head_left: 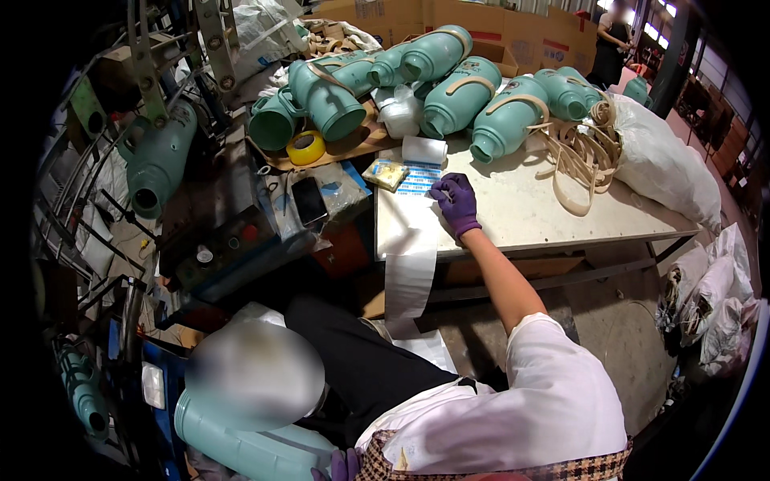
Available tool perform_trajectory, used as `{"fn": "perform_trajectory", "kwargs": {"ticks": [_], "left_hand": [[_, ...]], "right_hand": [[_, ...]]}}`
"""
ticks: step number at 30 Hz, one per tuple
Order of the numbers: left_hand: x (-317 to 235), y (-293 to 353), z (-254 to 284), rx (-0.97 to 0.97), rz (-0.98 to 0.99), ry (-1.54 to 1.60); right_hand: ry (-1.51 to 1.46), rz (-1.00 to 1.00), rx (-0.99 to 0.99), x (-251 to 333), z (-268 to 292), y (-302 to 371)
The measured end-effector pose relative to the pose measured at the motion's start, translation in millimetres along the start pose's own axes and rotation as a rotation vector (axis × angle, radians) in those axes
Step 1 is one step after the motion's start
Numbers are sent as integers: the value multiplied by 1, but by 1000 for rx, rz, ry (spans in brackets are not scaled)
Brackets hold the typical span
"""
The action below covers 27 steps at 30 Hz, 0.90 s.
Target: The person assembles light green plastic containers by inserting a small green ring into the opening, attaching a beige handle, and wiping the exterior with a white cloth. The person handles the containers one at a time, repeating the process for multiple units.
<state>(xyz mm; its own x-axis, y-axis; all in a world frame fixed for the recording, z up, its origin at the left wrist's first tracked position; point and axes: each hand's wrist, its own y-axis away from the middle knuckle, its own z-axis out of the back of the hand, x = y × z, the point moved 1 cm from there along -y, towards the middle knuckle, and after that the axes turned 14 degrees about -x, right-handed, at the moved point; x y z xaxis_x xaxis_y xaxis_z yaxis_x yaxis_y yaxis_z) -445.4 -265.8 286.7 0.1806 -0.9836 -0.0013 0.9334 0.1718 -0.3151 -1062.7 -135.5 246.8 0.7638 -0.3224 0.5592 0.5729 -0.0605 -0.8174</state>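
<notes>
The right hand is outstretched, fingers bunched by the label strip — left hand against a flask, grip unclear.

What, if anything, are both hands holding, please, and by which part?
Left hand: at the nearest teal bottle, at its right end, grip unclear. Right hand: at the right edge of the label strip; any hold cannot be told.

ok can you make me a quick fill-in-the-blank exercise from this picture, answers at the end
1. The left hand and the right hand wear ____ gloves.
2. The hand nearer the blue-and-white labels is the ____ one.
3. The dark phone lies to the ____ of those labels in the picture.
4. The roll of tape is coloured ____.

Missing words: purple; right; left; yellow
</notes>
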Motion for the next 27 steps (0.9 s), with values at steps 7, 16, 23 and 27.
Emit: {"fn": "perform_trajectory", "kwargs": {"ticks": [7, 16, 23, 27], "left_hand": [[2, -1, -1, 4, -3, -9], [8, -6, -1, 12, -3, -21], [10, -7, -2, 22, -11, -30], [9, -8, -1, 23, -20, -36]], "right_hand": [[0, -54, 14, -1, -2, 3], [40, -64, 32, -2, -5, 2], [21, -77, 46, 3, -7, 3], [15, -75, 41, 2, -7, 3]]}}
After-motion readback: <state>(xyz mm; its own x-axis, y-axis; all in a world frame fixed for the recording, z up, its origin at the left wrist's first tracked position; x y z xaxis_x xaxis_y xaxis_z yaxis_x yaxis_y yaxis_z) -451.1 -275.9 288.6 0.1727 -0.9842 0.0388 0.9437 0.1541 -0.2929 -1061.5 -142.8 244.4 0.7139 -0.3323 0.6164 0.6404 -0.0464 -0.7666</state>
